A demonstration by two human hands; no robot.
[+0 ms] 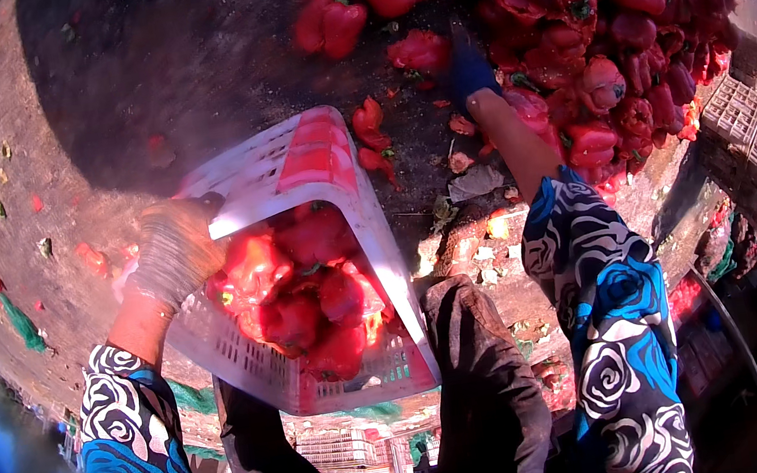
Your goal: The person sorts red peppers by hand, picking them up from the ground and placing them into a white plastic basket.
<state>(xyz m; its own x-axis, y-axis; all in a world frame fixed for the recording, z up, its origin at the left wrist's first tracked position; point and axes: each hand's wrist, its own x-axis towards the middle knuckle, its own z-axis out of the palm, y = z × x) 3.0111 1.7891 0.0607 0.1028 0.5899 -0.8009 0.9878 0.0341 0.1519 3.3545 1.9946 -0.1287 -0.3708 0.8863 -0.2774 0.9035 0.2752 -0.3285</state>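
My left hand [182, 246], in a soiled glove, grips the rim of a white plastic crate [382, 236] that is tilted and partly filled with red bell peppers [293, 299]. The crate rests near my knees, its opening turned towards me. Up and to the right, my right hand [472, 74], in a dark blue glove, reaches down at the left edge of a large heap of red bell peppers [563, 51]. Its fingers are dark and blurred, so whether they hold anything does not show. A single red pepper [419, 51] lies just left of it.
Two loose peppers [357, 3] lie at the top, left of the heap. Pepper scraps [370, 125] and dry leaves [476, 183] lie between the crate and the heap. Empty crates [742, 113] stand at the far right; stacked crates [340, 452] show below, behind my legs.
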